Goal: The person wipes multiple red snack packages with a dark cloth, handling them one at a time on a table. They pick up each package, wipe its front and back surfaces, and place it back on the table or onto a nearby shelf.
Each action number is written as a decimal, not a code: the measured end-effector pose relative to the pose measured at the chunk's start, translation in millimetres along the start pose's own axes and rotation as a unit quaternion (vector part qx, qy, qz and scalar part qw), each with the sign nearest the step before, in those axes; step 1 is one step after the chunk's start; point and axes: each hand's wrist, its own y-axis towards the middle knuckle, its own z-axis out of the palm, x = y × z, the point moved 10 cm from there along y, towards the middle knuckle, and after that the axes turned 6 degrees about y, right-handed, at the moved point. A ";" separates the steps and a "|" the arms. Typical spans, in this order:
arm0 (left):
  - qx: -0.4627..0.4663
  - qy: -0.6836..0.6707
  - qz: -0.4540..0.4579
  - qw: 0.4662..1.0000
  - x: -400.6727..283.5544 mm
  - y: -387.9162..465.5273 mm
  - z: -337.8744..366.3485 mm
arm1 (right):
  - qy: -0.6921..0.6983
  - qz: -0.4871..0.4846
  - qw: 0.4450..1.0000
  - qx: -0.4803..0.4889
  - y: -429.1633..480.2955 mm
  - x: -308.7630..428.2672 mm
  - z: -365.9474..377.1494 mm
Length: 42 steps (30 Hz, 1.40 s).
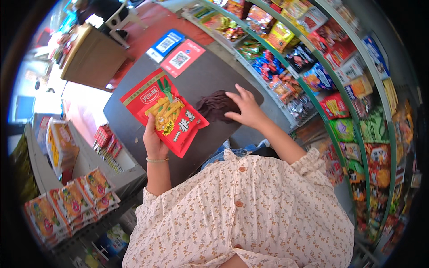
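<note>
My left hand [155, 140], with a bracelet on the wrist, grips the lower left edge of a red snack bag [167, 114] printed with yellow snack sticks and green stalks. The bag is held over a dark table [124, 100]. A crumpled dark brown cloth [218, 105] lies on the table to the right of the bag. My right hand [246, 107] is at the cloth's right side with its fingers spread; whether the fingertips touch the cloth cannot be told. Toward the table's far end lie a blue card [166, 44] and a pink card [182, 58], both bearing printed codes.
Metal shelves [311, 50] with packaged snacks curve along the right side. Stacked snack packs [72, 201] and a plastic box [62, 142] stand at the left. Beyond the table are a wooden desk [95, 57] and a white chair [117, 21] with a person on it.
</note>
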 end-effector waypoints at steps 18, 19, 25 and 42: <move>0.103 0.147 -0.072 0.981 62.8 -1.4 62.9 | 0.106 -0.289 0.942 -0.138 19.1 210.0 -63.0; 0.102 0.159 -0.121 0.974 71.7 -3.9 65.7 | 0.138 -0.262 0.941 -0.162 27.5 197.6 -71.2; 0.209 0.077 -0.144 0.964 68.1 -19.8 108.6 | 0.223 -0.044 0.951 -0.210 79.6 47.7 -83.3; 0.178 -0.112 -0.077 0.975 50.3 32.4 144.9 | 0.045 -0.190 0.972 -0.127 31.0 188.5 -105.6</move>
